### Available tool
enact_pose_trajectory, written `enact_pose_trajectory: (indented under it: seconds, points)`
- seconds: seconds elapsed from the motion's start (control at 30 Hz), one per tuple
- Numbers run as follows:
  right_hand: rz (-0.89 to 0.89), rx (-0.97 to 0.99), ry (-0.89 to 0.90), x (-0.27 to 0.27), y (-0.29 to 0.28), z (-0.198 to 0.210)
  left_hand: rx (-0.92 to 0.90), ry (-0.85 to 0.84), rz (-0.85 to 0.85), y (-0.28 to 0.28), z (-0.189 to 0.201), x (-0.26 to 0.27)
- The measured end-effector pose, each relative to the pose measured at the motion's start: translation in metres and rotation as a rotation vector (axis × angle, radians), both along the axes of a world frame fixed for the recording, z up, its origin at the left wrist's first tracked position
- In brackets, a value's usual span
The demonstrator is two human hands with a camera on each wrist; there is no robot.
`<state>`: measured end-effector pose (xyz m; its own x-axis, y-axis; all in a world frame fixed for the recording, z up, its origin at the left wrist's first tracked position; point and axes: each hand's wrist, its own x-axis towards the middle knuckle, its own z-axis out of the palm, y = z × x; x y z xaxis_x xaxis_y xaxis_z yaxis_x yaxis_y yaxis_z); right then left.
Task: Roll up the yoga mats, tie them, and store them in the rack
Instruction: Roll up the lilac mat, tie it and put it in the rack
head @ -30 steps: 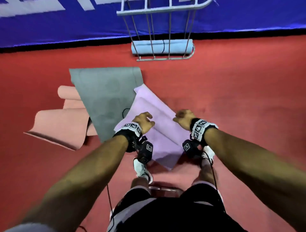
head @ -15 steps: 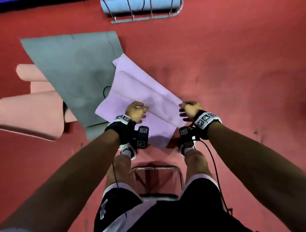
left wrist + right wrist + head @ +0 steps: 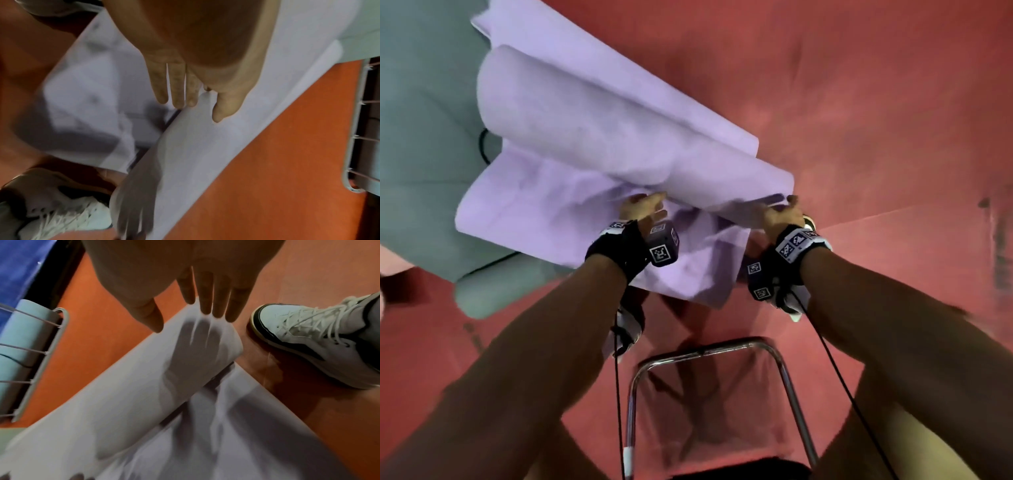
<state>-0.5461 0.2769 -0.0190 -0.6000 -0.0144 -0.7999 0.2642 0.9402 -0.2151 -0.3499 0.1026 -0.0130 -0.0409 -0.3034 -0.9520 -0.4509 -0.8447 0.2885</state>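
Observation:
The purple yoga mat (image 3: pixel 592 144) lies on the red floor, folded over itself, and its upper layer bulges into a loose curl. My left hand (image 3: pixel 642 207) rests with straight fingers (image 3: pixel 176 87) on the near edge of that curl. My right hand (image 3: pixel 782 214) touches the curl's right corner with straight fingertips (image 3: pixel 211 305). Neither hand grips anything. A grey mat (image 3: pixel 417 102) lies flat to the left, partly under the purple one, with a black cord (image 3: pixel 482 144) on it. The wire rack (image 3: pixel 41 363) holds a rolled light blue mat (image 3: pixel 24 337).
A pink mat (image 3: pixel 388 255) shows at the far left edge. A metal stool frame (image 3: pixel 705 346) stands between my legs. My white shoes sit close to the mat, one beside the right hand (image 3: pixel 308 337). Open red floor (image 3: pixel 876 102) lies to the right.
Both hands went from curled on the purple mat's fold to straight fingers on it. The upper layer has bulged up. My head dropped closer, and the rack left the head view.

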Motion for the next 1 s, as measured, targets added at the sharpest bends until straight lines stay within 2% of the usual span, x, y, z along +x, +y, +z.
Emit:
enact_pose_trajectory:
  seconds: [0.13, 0.2, 0.27, 0.37, 0.47, 0.53, 0.6, 0.67, 0.8, 0.83, 0.9, 1.0]
  points:
    - [-0.134, -0.049, 0.103, -0.005, -0.001, -0.048, 0.013, 0.018, -0.034, 0.007, -0.034, 0.015]
    - [-0.306, -0.130, 0.081, -0.007, -0.009, -0.041, 0.019, 0.044, -0.020, 0.007, -0.033, 0.019]
    - [-0.344, -0.246, -0.027, -0.009, -0.011, -0.022, -0.032, 0.067, 0.013, 0.001, -0.024, 0.023]
    - [-0.294, -0.328, -0.149, 0.008, 0.003, -0.005, -0.104, 0.065, 0.005, 0.001, 0.002, 0.039]
    - [-0.290, -0.521, -0.407, 0.057, 0.008, 0.055, -0.095, 0.103, 0.026, 0.013, 0.029, 0.062]
    - [-0.178, -0.544, -0.559, 0.096, 0.013, 0.099, -0.030, 0.188, 0.066, 0.028, 0.085, 0.074]
    - [-0.096, -0.551, -0.638, 0.133, 0.017, 0.128, -0.029, 0.196, 0.042, 0.046, 0.127, 0.098]
    - [0.025, -0.610, -0.677, 0.170, 0.021, 0.146, -0.075, 0.115, 0.040, 0.064, 0.151, 0.130]
    - [0.220, -0.575, -0.608, 0.225, 0.039, 0.155, -0.275, 0.025, 0.241, 0.072, 0.149, 0.200]
    - [0.216, -0.572, -0.598, 0.231, 0.048, 0.155, -0.302, 0.010, 0.313, 0.072, 0.149, 0.217]
    - [0.096, -0.625, -0.558, 0.232, 0.060, 0.157, -0.374, -0.085, 0.442, 0.077, 0.166, 0.244]
    - [-0.169, -0.731, -0.569, 0.225, 0.062, 0.173, -0.470, -0.155, 0.481, 0.096, 0.210, 0.263]
